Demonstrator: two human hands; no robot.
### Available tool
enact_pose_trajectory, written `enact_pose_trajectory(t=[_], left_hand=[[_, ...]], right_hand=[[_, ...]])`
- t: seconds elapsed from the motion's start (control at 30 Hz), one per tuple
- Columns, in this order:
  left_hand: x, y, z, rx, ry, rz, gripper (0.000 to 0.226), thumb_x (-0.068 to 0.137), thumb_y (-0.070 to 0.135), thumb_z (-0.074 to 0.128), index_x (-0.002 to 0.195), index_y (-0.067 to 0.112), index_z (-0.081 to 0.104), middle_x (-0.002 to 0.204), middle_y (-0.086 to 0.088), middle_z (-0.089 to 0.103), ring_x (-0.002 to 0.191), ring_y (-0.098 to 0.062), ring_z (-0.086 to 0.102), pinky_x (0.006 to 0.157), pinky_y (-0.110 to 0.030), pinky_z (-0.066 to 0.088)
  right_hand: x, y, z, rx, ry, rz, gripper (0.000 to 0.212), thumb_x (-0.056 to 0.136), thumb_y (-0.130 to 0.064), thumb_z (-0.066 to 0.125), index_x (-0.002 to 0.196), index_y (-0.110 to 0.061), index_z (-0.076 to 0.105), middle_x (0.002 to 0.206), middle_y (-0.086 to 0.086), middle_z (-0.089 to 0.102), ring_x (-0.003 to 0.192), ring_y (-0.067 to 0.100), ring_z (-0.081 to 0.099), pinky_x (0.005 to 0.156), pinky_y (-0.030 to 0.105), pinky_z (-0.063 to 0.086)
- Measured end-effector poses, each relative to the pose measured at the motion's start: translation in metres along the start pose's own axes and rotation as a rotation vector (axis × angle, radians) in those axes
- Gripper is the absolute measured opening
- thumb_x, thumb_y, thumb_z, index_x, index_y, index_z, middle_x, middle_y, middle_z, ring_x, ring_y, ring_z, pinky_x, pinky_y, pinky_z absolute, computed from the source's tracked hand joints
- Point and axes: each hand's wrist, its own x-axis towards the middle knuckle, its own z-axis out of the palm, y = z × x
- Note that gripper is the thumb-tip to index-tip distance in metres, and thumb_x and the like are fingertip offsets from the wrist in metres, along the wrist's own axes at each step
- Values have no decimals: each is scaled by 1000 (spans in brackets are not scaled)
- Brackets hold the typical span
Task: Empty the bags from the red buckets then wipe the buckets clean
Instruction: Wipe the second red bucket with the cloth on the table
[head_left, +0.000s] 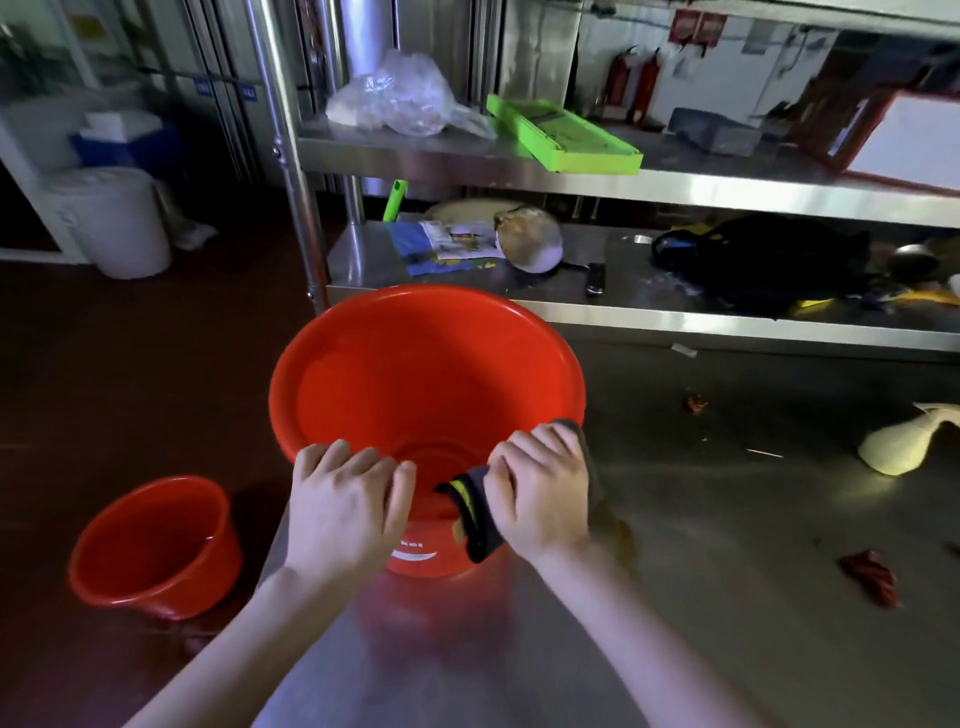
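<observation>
Left hand (343, 504) curls its fingers (337, 457) over the near rim of the large red bucket (415, 374); right hand (540, 493) beside it clutches a dark cloth (475, 525). White label (413, 551) below the rim: illegible.

Large red bucket (426, 374): upright on the steel table (727, 519), mouth up, white label on the near outer wall. Dark cloth (475, 514) with a yellow stripe: draped over its near rim, gripped by the right hand (540, 488). Smaller red bucket (150, 545): upright on the floor (104, 389), left of the table.

The right hand (540, 488) hides much of the cloth (475, 519); the bucket label (414, 550) is blurred.
</observation>
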Motion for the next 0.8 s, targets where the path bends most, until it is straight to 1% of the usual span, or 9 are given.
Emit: enact_pose_trajectory(t=[0.1, 0.17, 0.23, 0.3, 0.43, 0.53, 0.63, 0.73, 0.8], left_hand=[[-2, -14, -9, -119, -76, 194, 51, 103, 41, 33, 67, 21, 62, 64, 11, 55, 63, -18, 52, 69, -33, 38], [5, -41, -13, -150, -111, 214, 55, 102, 48, 29, 81, 18, 69, 78, 9, 62, 79, -18, 60, 87, -37, 42], [12, -62, -15, -109, -167, 193, 59, 101, 53, 26, 94, 15, 70, 96, 3, 63, 102, -21, 59, 107, -49, 35], [14, -67, -9, -72, -237, 217, 63, 100, 56, 21, 104, 12, 67, 105, -2, 60, 116, -26, 53, 113, -58, 26], [13, -62, -7, -12, -260, 245, 69, 101, 56, 17, 100, 6, 63, 94, -6, 56, 100, -30, 54, 113, -53, 26], [11, -39, -10, 32, -252, 149, 69, 97, 59, 21, 92, 6, 65, 88, -9, 56, 90, -35, 58, 104, -51, 34], [0, 6, -7, 81, -256, 61, 53, 91, 55, 35, 84, 10, 62, 82, -8, 54, 81, -35, 56, 92, -51, 38], [-4, 5, -9, -17, -229, 184, 56, 98, 58, 28, 87, 15, 64, 82, 0, 55, 78, -29, 57, 88, -45, 36], [8, -18, -15, -78, -257, 273, 61, 98, 61, 24, 94, 19, 69, 87, 4, 62, 85, -25, 61, 93, -44, 35]], right_hand=[[24, 47, -20, 70, -252, -163, 31, 86, -19, 42, 61, -13, 59, 63, -1, 58, 66, 25, 54, 77, 41, 45], [42, 78, -28, 71, -411, -134, 37, 88, -22, 38, 67, -11, 67, 76, 0, 68, 84, 23, 62, 93, 41, 44], [51, 102, -29, 62, -463, -57, 40, 91, -22, 37, 77, -11, 73, 98, 1, 73, 111, 20, 60, 111, 35, 33], [52, 114, -27, 79, -429, -6, 45, 92, -24, 33, 78, -9, 73, 104, 2, 72, 121, 20, 55, 115, 35, 27], [43, 97, -23, 136, -240, 94, 46, 87, -19, 32, 64, 0, 67, 79, 9, 70, 103, 31, 63, 104, 48, 39], [25, 55, -16, -14, -87, 137, 38, 83, -16, 37, 53, -7, 59, 62, 6, 62, 73, 29, 60, 91, 43, 45], [-6, 6, -6, -123, -21, 136, 28, 83, -16, 42, 57, -16, 52, 60, -2, 53, 64, 24, 46, 81, 39, 41], [-4, 8, -13, -55, -61, 20, 27, 84, -17, 43, 60, -16, 55, 61, -4, 54, 63, 22, 48, 75, 35, 39], [12, 32, -24, -12, -205, -82, 30, 84, -19, 41, 61, -14, 59, 62, -4, 58, 63, 23, 52, 74, 36, 42]])
